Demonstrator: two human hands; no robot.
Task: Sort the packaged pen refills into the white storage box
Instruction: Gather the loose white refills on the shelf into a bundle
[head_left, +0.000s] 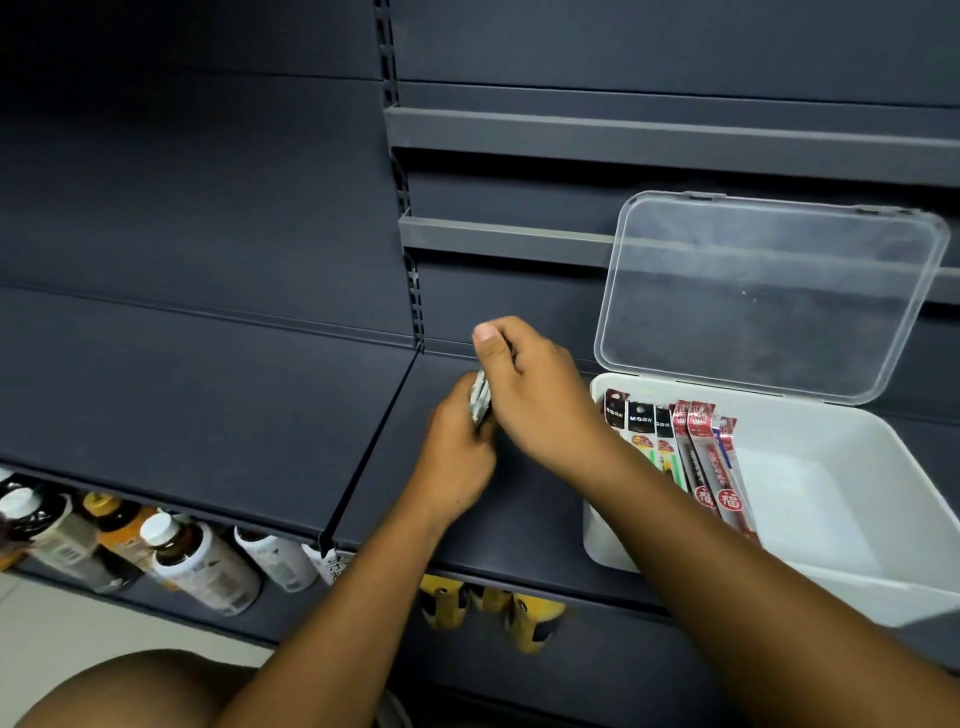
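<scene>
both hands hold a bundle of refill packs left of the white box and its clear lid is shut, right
No: the head view shows the clear lid standing open behind the white box. The left hand and right hand do hold the refill packs left of it.

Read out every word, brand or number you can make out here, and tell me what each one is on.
"M&G": black header of a black-topped refill pack in the white box.
"福": in a circle on each of the two red refill packs.
Smaller print on those packs: too small to read.
Labels on the bottles below: blurred.
Print on the held packs, gripped by left hand and right hand: unreadable.
</scene>
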